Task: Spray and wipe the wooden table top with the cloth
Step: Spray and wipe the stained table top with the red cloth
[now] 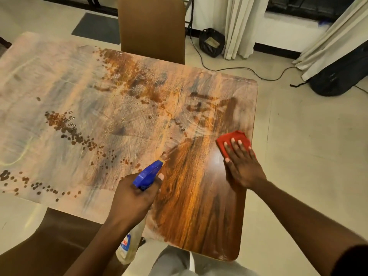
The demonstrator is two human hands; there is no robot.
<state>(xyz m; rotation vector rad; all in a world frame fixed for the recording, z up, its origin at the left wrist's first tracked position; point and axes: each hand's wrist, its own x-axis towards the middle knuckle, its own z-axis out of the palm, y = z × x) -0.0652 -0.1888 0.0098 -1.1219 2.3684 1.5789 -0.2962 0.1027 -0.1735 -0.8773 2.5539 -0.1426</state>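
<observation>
Left hand (135, 194) clamped around spray bottle (148, 175) — nozzle aimed over the counter (189, 206). Right hand (242, 164), fingers spread flat, presses red cloth (232, 139) at the counter's right edge.

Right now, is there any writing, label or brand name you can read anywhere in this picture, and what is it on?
Spray bottle in the left hand: a blue, white and red label, too blurred and partly hidden to read.
Black speaker on the floor: faint marks, too small to read.
Nothing else carries text.
</observation>
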